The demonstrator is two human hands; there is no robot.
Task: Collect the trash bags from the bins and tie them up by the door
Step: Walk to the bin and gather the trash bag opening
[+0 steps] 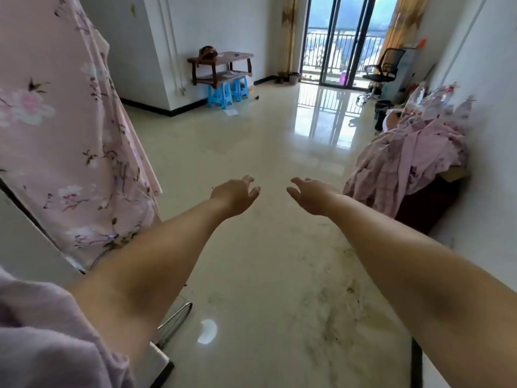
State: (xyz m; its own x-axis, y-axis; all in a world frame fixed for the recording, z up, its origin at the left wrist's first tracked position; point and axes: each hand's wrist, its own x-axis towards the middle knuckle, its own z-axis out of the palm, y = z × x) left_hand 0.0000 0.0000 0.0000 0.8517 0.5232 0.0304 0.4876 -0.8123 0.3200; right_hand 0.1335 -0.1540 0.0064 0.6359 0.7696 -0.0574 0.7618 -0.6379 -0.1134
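Both my arms reach forward over a glossy cream tile floor. My left hand (236,196) is open, fingers spread and curled a little, holding nothing. My right hand (312,196) is open too, palm turned inward, with nothing in it. A small pale bin (293,78) stands far off by the balcony glass door (340,40). A dark bin (382,107) sits at the right near the office chair. No trash bag can be made out from here.
A pink floral curtain (64,130) hangs close on my left. A dark wooden bench (222,65) with blue stools (228,93) stands by the far wall. On the right, pink bedding (405,161) spills off a bed, with an office chair (383,71) behind it.
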